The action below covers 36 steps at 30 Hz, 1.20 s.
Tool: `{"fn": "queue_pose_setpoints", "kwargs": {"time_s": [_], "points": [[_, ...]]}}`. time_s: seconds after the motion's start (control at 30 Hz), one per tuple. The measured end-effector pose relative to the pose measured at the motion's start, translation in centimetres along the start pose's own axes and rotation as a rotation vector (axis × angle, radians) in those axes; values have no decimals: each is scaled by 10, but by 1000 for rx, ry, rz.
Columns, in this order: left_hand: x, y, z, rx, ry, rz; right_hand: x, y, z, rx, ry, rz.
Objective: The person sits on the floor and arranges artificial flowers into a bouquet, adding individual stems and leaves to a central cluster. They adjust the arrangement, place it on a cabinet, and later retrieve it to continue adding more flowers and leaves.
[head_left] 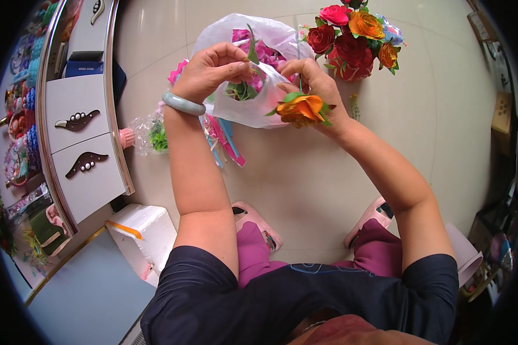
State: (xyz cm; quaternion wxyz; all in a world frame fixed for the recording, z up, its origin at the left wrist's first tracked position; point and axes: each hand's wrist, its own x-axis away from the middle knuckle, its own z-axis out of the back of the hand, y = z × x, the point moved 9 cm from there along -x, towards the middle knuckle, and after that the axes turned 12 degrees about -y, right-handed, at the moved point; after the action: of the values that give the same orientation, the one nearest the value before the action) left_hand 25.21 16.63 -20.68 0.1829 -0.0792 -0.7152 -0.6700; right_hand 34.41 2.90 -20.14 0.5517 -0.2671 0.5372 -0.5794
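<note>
My left hand [218, 69], with a pale bangle [184, 103] at the wrist, pinches a green artificial leaf [252, 51] between thumb and fingers. My right hand [317, 88] holds an orange artificial rose [301, 110] by its stem, the bloom hanging towards me below the fingers. Both hands are above an opened white plastic bag [241, 108], in which pink artificial flowers [265, 54] and green leaves show. Beyond my right hand, a bunch of red, pink and orange artificial roses [352, 47] stands on the floor in a red container.
White drawers [80, 114] line the left side. Pink and blue strips [224, 140] and a clear wrapper with greenery [157, 134] lie near the bag. A white foam box [149, 228] is at lower left, a pale bin [462, 254] at lower right. Boxes edge the right.
</note>
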Motion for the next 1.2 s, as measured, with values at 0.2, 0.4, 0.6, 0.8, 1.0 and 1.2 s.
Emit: {"fn": "queue_pose_setpoints", "kwargs": {"time_s": [0.2,0.4,0.6,0.8,1.0,1.2], "points": [[30,4,30,154,5,-58,11,10,-9,-126,-177,-19],[47,23,38,448,-98,-504,7,-1,20,-298,-165,-119],[10,2,20,491,-58,-465,4,-73,105,-294,113,188],[-8,2,-1,574,-87,-392,3,-87,102,-325,75,267],[-19,1,-21,603,-98,-364,1,-87,87,-290,49,310],[-25,4,-27,665,-88,-411,0,-89,83,-231,65,338]]}}
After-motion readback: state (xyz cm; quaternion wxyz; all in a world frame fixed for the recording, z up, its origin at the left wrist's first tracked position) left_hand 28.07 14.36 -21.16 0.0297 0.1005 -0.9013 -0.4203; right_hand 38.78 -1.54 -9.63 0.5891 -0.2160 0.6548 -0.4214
